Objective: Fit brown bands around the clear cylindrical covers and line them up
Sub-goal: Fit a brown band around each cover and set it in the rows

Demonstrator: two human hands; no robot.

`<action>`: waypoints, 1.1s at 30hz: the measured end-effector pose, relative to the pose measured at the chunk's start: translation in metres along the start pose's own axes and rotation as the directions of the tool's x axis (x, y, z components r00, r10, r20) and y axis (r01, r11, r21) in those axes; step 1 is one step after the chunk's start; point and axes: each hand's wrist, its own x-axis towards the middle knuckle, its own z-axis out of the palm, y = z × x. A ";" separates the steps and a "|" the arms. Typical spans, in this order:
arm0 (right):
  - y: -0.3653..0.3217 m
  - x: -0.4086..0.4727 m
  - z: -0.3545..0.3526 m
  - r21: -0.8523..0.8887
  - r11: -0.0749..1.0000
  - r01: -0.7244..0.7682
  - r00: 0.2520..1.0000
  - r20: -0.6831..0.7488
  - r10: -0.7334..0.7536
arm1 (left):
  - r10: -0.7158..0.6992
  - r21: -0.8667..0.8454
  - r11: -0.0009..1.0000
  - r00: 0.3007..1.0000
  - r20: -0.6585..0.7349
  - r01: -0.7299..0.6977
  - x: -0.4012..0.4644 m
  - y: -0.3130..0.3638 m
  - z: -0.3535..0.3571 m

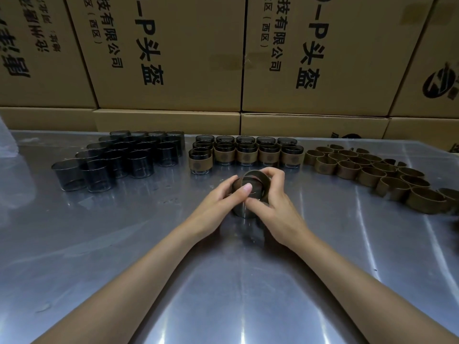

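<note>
- Brown matte band (pixel 255 175), ring-shaped: pinched by right hand (pixel 278 209) fingers, atop cover.
- Clear smoky cylindrical cover (pixel 244 207): left hand (pixel 218 202) fingers curled round it.

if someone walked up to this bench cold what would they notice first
Most likely the two hands at the centre, the left hand and right hand gripping one clear cover while working a brown band over its top. Behind them the metal table holds three groups: bare covers at the left, banded covers in rows in the middle, loose bands at the right. Printed cardboard boxes wall off the back.
</note>
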 end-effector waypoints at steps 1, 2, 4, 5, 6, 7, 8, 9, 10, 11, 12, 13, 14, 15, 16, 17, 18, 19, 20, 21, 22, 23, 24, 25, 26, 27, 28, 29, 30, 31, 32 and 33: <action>0.002 0.001 0.001 0.059 0.998 -0.025 1.000 0.010 0.024 | -0.008 0.008 1.000 1.000 -0.008 0.008 0.000 -0.002 0.000; 0.005 0.003 0.001 0.118 0.992 -0.054 0.998 0.016 0.053 | -0.009 0.021 1.000 1.000 -0.015 0.010 0.000 -0.003 0.001; 0.010 0.006 0.003 0.211 0.971 -0.114 0.993 0.024 0.111 | -0.028 0.033 0.999 1.000 -0.011 0.029 0.002 -0.005 0.000; 0.011 0.007 0.003 0.237 0.961 -0.143 0.990 0.037 0.138 | -0.023 0.034 0.999 1.000 -0.005 0.023 0.003 -0.008 -0.001; 0.012 0.007 0.003 0.247 0.954 -0.170 0.985 0.055 0.161 | -0.011 0.039 0.999 1.000 0.003 0.011 0.004 -0.010 -0.002; 0.012 0.007 0.003 0.246 0.951 -0.189 0.982 0.073 0.176 | 0.000 0.058 0.998 1.000 0.010 -0.001 0.004 -0.010 -0.002; 0.011 0.008 0.002 0.238 0.950 -0.200 0.979 0.088 0.184 | 0.005 0.076 0.997 1.000 0.015 -0.006 0.003 -0.009 -0.003; 0.011 0.007 0.001 0.228 0.951 -0.209 0.977 0.102 0.190 | 0.006 0.102 0.995 1.000 0.022 -0.008 0.003 -0.009 -0.004; 0.010 0.007 0.000 0.221 0.951 -0.215 0.974 0.115 0.194 | 0.000 0.127 0.992 1.000 0.031 -0.004 0.003 -0.009 -0.006; 0.010 0.007 -0.001 0.215 0.951 -0.223 0.972 0.126 0.199 | -0.003 0.160 0.987 0.999 0.050 -0.005 0.003 -0.009 -0.006; 0.010 0.006 -0.001 0.207 0.951 -0.231 0.969 0.133 0.207 | -0.006 0.191 0.982 0.998 0.067 -0.007 0.003 -0.010 -0.007; 0.011 0.005 -0.002 0.198 0.951 -0.236 0.968 0.138 0.211 | -0.008 0.217 0.976 0.997 0.079 -0.009 0.004 -0.012 -0.007; 0.012 0.005 -0.002 0.191 0.953 -0.236 0.967 0.142 0.211 | -0.015 0.232 0.973 0.996 0.085 -0.005 0.005 -0.014 -0.007; 0.012 0.004 -0.002 0.188 0.954 -0.235 0.967 0.147 0.210 | -0.020 0.243 0.970 0.996 0.084 -0.001 0.005 -0.015 -0.006; 0.012 0.003 -0.001 0.187 0.954 -0.236 0.966 0.151 0.210 | -0.023 0.248 0.969 0.996 0.081 0.002 0.005 -0.016 -0.006; 0.012 0.003 -0.001 0.185 0.954 -0.237 0.966 0.154 0.210 | -0.028 0.250 0.968 0.997 0.079 0.007 0.004 -0.016 -0.005; 0.010 0.003 0.000 0.187 0.954 -0.235 0.966 0.153 0.208 | -0.036 0.243 0.970 0.997 0.073 0.017 0.004 -0.015 -0.004; 0.009 0.003 0.001 0.198 0.953 -0.230 0.968 0.148 0.203 | -0.036 0.225 0.974 0.997 0.073 0.019 0.004 -0.015 -0.003; 0.007 0.003 0.001 0.221 0.949 -0.224 0.970 0.142 0.196 | -0.027 0.199 0.980 0.997 0.076 0.012 0.003 -0.014 -0.002; 0.006 0.003 0.001 0.250 0.943 -0.218 0.973 0.133 0.190 | -0.011 0.163 0.987 0.997 0.079 -0.003 0.003 -0.013 -0.001; 0.004 0.003 0.002 0.277 0.936 -0.215 0.975 0.121 0.188 | 0.011 0.125 0.992 0.997 0.077 -0.021 0.002 -0.012 0.000; 0.002 0.002 0.001 0.297 0.929 -0.219 0.975 0.110 0.195 | 0.029 0.089 0.995 0.997 0.070 -0.035 0.002 -0.011 0.000; -0.001 0.002 0.001 0.320 0.920 -0.226 0.974 0.103 0.204 | 0.041 0.055 0.998 0.998 0.057 -0.044 0.001 -0.010 0.000; -0.004 0.002 0.001 0.348 0.908 -0.234 0.972 0.100 0.212 | 0.046 0.022 0.999 0.998 0.045 -0.047 0.001 -0.009 0.000; -0.006 0.001 0.001 0.382 0.893 -0.238 0.971 0.100 0.216 | 0.046 -0.012 0.999 0.998 0.037 -0.045 0.001 -0.008 0.001; -0.007 0.001 0.000 0.419 0.876 -0.239 0.971 0.096 0.219 | 0.048 -0.057 0.997 0.998 0.033 -0.046 0.000 -0.007 0.001; -0.009 0.001 0.001 0.456 0.857 -0.240 0.970 0.087 0.225 | 0.050 -0.114 0.992 0.998 0.024 -0.047 -0.001 -0.006 0.002; -0.011 0.000 0.001 0.485 0.840 -0.242 0.969 0.073 0.237 | 0.046 -0.171 0.984 0.999 0.008 -0.044 -0.002 -0.003 0.004; -0.013 0.000 0.001 0.507 0.828 -0.241 0.967 0.054 0.249 | 0.039 -0.216 0.976 0.999 -0.010 -0.040 -0.003 -0.001 0.005; -0.014 0.000 0.002 0.520 0.821 -0.235 0.966 0.032 0.256 | 0.035 -0.250 0.967 0.999 -0.027 -0.041 -0.004 0.001 0.007; -0.016 -0.001 0.002 0.528 0.819 -0.224 0.966 0.011 0.257 | 0.036 -0.275 0.960 0.998 -0.044 -0.047 -0.004 0.001 0.008; -0.016 -0.001 0.003 0.533 0.819 -0.213 0.966 -0.011 0.258 | 0.039 -0.300 0.952 0.997 -0.060 -0.055 -0.003 0.000 0.010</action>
